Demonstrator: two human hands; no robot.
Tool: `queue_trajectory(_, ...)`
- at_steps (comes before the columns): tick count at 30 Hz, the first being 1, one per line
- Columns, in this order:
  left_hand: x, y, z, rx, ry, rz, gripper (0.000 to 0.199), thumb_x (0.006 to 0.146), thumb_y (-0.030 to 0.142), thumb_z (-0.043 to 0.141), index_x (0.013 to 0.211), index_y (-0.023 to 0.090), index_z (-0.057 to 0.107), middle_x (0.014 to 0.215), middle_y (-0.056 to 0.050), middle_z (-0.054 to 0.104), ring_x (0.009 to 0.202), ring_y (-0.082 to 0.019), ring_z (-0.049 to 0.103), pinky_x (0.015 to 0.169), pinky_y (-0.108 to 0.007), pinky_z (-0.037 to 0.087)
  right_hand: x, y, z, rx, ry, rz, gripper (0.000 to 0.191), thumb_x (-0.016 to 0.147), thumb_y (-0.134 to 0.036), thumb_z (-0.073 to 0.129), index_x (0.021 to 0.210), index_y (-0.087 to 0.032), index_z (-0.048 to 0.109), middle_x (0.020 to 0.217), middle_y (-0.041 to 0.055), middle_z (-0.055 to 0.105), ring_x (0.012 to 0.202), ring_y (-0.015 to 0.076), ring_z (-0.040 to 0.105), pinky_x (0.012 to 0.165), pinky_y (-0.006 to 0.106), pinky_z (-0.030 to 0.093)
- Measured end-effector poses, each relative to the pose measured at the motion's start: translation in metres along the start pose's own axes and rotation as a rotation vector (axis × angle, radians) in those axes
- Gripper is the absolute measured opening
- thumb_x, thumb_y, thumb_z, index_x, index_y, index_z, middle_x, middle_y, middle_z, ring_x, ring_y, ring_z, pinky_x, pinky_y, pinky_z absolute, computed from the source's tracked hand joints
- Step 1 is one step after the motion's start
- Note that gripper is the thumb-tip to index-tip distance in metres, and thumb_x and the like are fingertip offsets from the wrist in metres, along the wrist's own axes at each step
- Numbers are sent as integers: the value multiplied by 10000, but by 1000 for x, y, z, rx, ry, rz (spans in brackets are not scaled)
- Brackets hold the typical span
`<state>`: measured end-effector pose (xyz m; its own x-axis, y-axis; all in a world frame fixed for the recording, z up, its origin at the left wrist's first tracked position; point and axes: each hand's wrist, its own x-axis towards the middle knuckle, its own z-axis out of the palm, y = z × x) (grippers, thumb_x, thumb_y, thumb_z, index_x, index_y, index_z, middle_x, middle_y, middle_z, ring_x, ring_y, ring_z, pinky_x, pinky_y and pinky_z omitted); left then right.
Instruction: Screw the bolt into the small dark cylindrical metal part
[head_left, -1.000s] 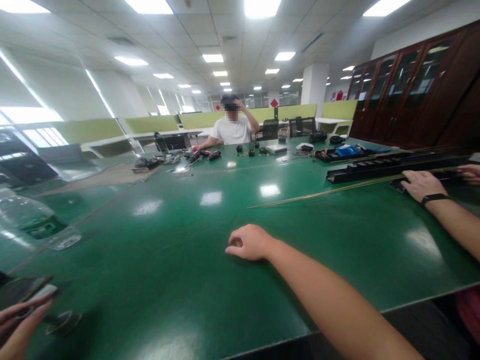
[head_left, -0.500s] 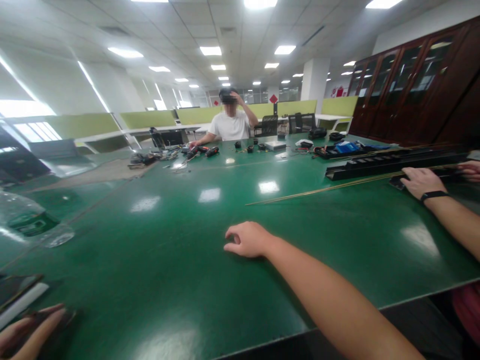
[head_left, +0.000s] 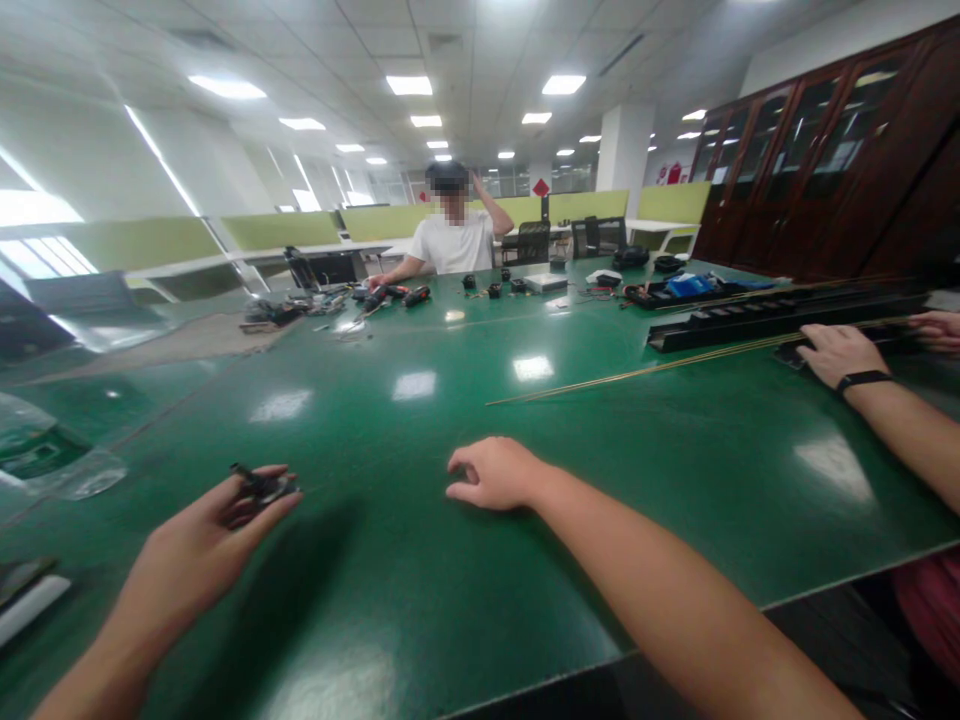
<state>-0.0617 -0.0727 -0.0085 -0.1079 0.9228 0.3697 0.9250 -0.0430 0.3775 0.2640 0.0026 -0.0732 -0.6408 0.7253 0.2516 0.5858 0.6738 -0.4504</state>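
Note:
My left hand [head_left: 199, 555] is raised over the green table [head_left: 360, 580], its thumb and fingers closed on a small dark metal part [head_left: 262, 486]. The part has a short round stub sticking up and a shinier, flatter end; its exact kind I cannot make out. My right hand [head_left: 499, 474] rests on the table near the middle. Its fingers curl loosely, and the gap to the thumb holds nothing visible. Beyond it lie thin brass-coloured rods [head_left: 600, 382], apart from my hand.
A co-worker's hands [head_left: 844, 355] touch items beside a long black channel [head_left: 667, 335] at right. Another person [head_left: 457, 245] sits across the table near power drills [head_left: 390, 295]. A clear bottle [head_left: 52, 450] lies at left, above a dark flat object with a white edge [head_left: 34, 605].
My left hand has come up and rightward from the lower left corner, bringing the dark metal part into clear view. My right hand keeps its place. The view has shifted slightly.

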Motion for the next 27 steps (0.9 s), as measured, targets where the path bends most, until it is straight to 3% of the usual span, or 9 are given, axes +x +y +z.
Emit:
queue_trajectory(3, 24, 38, 22, -187, -120, 7, 712, 714, 745, 624, 1175, 203, 621, 1030, -34, 749, 947, -244, 714, 947, -447, 547, -1, 3, -3, 10, 10, 20, 333, 852, -456, 672, 1095, -232, 709, 876, 18, 740, 740, 168, 652, 632, 263, 412)
queue_trajectory(7, 45, 78, 69, -356, -183, 104, 611, 674, 643, 712, 1056, 170, 653, 943, -77, 741, 861, -263, 711, 889, -446, 565, -2, 7, -6, 22, 29, 51, 287, 848, -428, 684, 1068, -245, 708, 842, 2, 731, 729, 157, 646, 635, 253, 403)
queue_trajectory(10, 42, 91, 110, -548, -287, 171, 491, 730, 503, 726, 1078, 170, 636, 981, -86, 728, 875, -240, 703, 851, -397, 572, -2, 10, -5, 52, 57, 95, 204, 845, -361, 677, 1003, -231, 686, 812, -6, 716, 694, 143, 630, 623, 241, 393)
queue_trajectory(13, 28, 94, 133, -608, -371, 348, 276, 819, 364, 666, 1029, 186, 644, 1022, -73, 708, 923, -213, 681, 867, -360, 555, -2, 11, -1, 67, 65, 107, 145, 796, -272, 671, 925, -218, 638, 785, -10, 695, 664, 140, 614, 587, 229, 372)
queue_trajectory(17, 20, 88, 131, -585, -342, 542, 96, 867, 246, 603, 934, 190, 642, 1028, -69, 671, 970, -198, 637, 892, -337, 521, 2, 5, 7, 65, 56, 70, 95, 756, -251, 650, 815, -213, 585, 727, -11, 656, 642, 147, 580, 579, 239, 351)
queue_trajectory(21, 23, 81, 126, -579, -262, 541, 74, 841, 204, 627, 914, 193, 634, 993, -60, 653, 944, -195, 621, 852, -325, 510, 9, 6, 19, 183, 112, 124, 115, 738, -202, 619, 831, -220, 554, 697, -32, 620, 597, 131, 537, 563, 234, 355)
queue_trajectory(24, 21, 82, 128, -620, -245, 504, 116, 828, 210, 658, 942, 197, 640, 1002, -54, 664, 946, -195, 628, 866, -328, 513, 14, 15, 29, 366, 256, 208, 357, 712, -93, 568, 1045, -214, 527, 841, -19, 660, 628, 116, 567, 595, 222, 420)
queue_trajectory(27, 17, 86, 130, -686, -359, 500, 158, 815, 190, 677, 970, 205, 653, 1018, -41, 686, 962, -192, 644, 909, -336, 517, 16, 22, 34, 563, 271, 181, 569, 701, -27, 519, 1243, -198, 496, 1063, 40, 676, 762, 125, 639, 713, 248, 502)
